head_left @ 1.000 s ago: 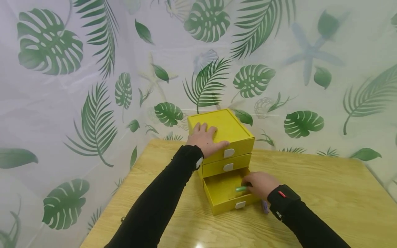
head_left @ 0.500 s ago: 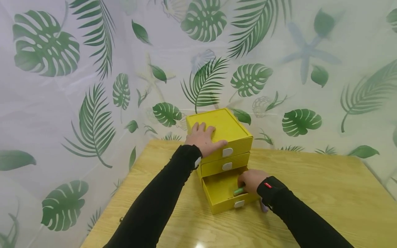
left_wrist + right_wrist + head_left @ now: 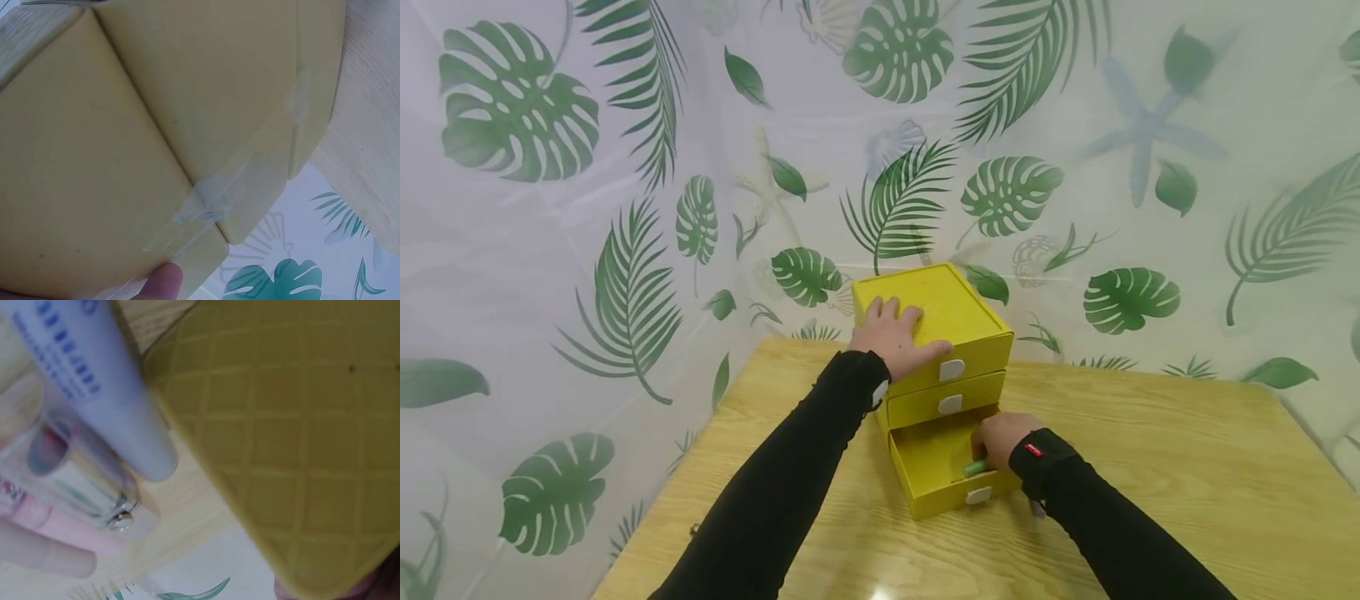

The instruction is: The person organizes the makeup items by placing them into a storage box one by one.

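Note:
A yellow drawer box (image 3: 951, 300) stands on the table, its bottom drawer (image 3: 917, 462) pulled out. My left hand (image 3: 891, 337) rests on the top's left side with fingers spread, the thumb toward the front. In the left wrist view one fingertip (image 3: 164, 281) shows at the edge of a taped panel (image 3: 206, 131). Inside the bottom drawer, toward its right side, my right hand (image 3: 1000, 437) holds a small green tube (image 3: 976, 468) low over the drawer floor. Its fingertips are mostly hidden. The drawer's quilted-pattern outer wall (image 3: 281, 425) fills much of the right wrist view.
Beside the drawer on the table (image 3: 1150, 467) lie a lavender tube with lettering (image 3: 100, 394), a clear-capped lipstick (image 3: 75, 469) and pink tubes (image 3: 69, 528). The two upper drawers are closed, each with a white tab (image 3: 951, 403). A leaf-patterned sheet (image 3: 1135, 208) hangs behind.
My right hand has moved left and lower into the drawer with the green tube, which dropped closer to the drawer floor. The left hand stays on the box top.

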`<state>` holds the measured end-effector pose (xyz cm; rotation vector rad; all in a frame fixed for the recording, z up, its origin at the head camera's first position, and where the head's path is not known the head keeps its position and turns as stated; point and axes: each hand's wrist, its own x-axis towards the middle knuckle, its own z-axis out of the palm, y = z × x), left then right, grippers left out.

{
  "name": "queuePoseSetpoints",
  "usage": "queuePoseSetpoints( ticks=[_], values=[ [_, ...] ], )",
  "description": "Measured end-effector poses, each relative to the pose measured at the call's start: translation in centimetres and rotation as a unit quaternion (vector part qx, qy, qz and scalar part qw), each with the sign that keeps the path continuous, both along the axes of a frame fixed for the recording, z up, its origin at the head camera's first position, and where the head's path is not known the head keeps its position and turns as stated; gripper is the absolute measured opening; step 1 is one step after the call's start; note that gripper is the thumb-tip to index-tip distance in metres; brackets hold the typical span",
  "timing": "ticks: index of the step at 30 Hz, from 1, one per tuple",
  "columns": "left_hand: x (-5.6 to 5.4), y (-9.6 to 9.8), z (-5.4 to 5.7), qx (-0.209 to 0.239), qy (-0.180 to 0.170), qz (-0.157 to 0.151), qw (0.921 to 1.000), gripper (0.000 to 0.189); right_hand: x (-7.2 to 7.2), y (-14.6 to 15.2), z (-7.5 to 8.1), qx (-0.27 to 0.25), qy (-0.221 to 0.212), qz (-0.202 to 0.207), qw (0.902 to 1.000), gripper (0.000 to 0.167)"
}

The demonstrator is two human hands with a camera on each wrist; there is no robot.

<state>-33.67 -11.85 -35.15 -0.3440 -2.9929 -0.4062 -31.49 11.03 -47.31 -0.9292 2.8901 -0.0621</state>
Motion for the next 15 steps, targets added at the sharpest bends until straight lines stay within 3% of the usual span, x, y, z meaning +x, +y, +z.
queuePoseSetpoints(
  ticks=[8,15],
  values=[
    [-0.27,0.13,-0.1,0.001,0.007,-0.004,1.0,0.085,0.48,0.06,0.07,-0.023,-0.005,-0.029,0.9993,0.02],
    [0.38,0.0,0.31,0.001,0.002,-0.003,1.0,0.085,0.44,0.22,0.22,-0.043,-0.039,-0.038,0.9976,0.015]
  ],
)
